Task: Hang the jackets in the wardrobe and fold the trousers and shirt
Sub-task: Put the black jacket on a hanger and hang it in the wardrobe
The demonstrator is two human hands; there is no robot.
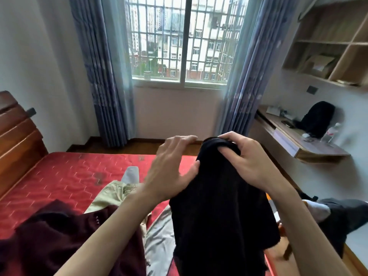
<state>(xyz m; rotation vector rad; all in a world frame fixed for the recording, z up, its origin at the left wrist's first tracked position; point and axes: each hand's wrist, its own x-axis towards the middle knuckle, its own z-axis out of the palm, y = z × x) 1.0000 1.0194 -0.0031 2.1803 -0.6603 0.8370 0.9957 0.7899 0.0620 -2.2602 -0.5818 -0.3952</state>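
Observation:
A black fuzzy garment (219,212) hangs in the air over the bed, gripped at its top edge by my right hand (245,158). My left hand (171,168) is spread flat with fingers apart, its thumb side touching the garment's left edge. On the red mattress (65,176) lie a dark maroon jacket (65,242) at the lower left, beige trousers (111,194) beyond it, and a light grey garment (159,236) partly hidden under the black one.
A wooden headboard (18,140) stands at the left. Straight ahead is a barred window (181,40) with blue curtains. At the right a wall desk (294,140) carries a black backpack (316,120) and a bottle, with shelves above. Another person's leg (342,216) shows at the right edge.

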